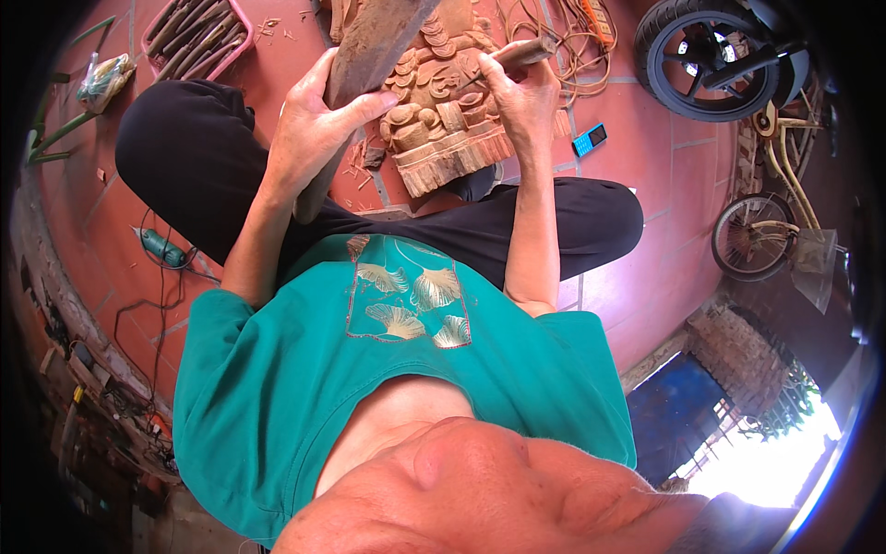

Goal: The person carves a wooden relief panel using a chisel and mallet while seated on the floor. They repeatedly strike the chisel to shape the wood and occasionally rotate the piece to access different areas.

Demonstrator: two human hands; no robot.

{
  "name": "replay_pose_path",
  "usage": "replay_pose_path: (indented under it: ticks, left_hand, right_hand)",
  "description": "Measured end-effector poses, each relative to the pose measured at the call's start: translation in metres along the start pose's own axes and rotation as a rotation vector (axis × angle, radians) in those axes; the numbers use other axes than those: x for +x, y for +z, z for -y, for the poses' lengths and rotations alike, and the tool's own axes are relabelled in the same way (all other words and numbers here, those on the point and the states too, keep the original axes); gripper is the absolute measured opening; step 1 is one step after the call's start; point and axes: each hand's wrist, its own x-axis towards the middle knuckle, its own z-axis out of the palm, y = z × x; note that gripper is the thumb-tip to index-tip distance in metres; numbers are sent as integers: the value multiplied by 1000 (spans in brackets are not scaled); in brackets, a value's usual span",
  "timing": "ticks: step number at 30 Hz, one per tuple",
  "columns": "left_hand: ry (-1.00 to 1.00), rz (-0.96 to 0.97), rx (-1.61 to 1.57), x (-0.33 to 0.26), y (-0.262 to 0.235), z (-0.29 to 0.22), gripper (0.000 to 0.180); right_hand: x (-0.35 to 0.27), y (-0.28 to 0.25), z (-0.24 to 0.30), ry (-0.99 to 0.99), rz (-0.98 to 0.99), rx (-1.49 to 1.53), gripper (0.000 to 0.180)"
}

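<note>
My left hand [309, 129] grips a long, dark, heavy piece of wood like a wooden mallet [377, 51], wide at the far end and narrowing toward my lap. My right hand [526, 109] is closed round a carving chisel [528, 53]; its wooden handle shows past the fingers and its thin blade points left over the carving. Between and beyond my hands lies a carved wooden panel [452, 152] with deep relief of rounded, scaled shapes. Its near edge is rough, close to my crossed legs. The mallet covers part of its left side.
Wood chips [355, 171] lie left of the panel. A pink basket [247, 42] of tool handles stands at far left, a green power tool [161, 247] with a cord near my left knee. At right are a blue phone [589, 139], coiled cords [577, 74] and a motorbike wheel [706, 60].
</note>
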Motion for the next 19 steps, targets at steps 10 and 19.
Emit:
replay_pose_path:
  ticks: [10, 19]
  left_hand:
    - [-18, 11, -32, 1, -5, -1, 51]
    - [50, -8, -66, 3, -4, 4, 52]
  right_hand:
    - [4, 7, -6, 39, -55, 186, 19]
    - [3, 18, -15, 15, 97, 139, 17]
